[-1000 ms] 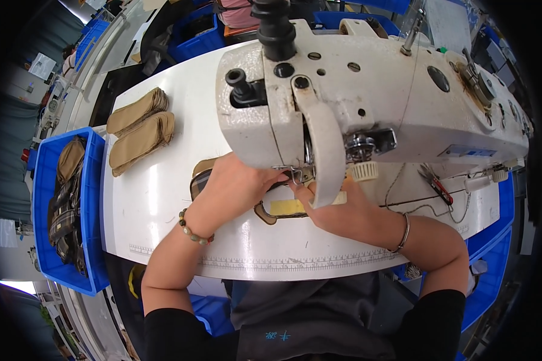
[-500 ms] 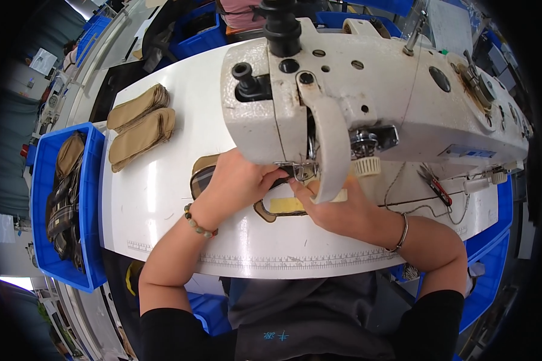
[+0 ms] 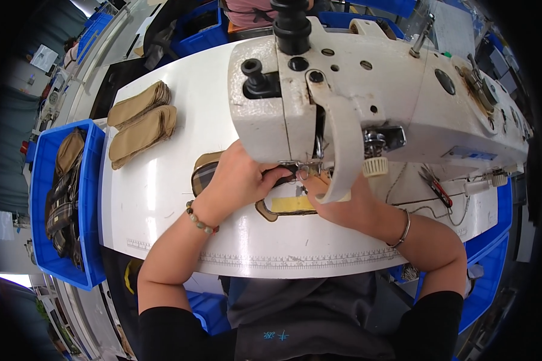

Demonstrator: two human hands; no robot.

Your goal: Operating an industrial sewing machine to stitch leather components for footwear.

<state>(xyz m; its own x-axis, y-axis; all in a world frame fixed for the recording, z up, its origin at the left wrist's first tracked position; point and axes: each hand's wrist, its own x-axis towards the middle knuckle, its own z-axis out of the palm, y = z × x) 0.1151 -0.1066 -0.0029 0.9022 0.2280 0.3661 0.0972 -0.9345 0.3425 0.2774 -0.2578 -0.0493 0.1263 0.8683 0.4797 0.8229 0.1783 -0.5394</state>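
A white sewing machine (image 3: pixel 259 126) stands over the white table, its presser foot (image 3: pixel 310 168) close to my fingertips. My left hand (image 3: pixel 235 177) is closed, thumb and finger pinching the dark edge of a plaid fabric piece (image 3: pixel 203 178) with tan trim, just left of the foot. My right hand (image 3: pixel 346 204) is curled at the right of the foot. The machine's curved white guard (image 3: pixel 343 150) partly covers its fingers, so what they pinch cannot be made out. Below the foot lies a yellow strip (image 3: pixel 292 205), beside a tan-edged curved piece (image 3: pixel 266 212).
Two stacks of tan fabric pieces (image 3: pixel 141 135) lie at the table's far left. A blue bin (image 3: pixel 93 274) holding plaid and tan pieces stands beyond the left edge. Red-handled thread snips (image 3: pixel 439 192) and loose cord lie on the right. A printed ruler (image 3: pixel 295 262) runs along the front edge.
The machine appears slightly farther right in the view. My right thumb has shifted a little right, away from the dark fabric edge. My left hand keeps its pinch and has barely moved.
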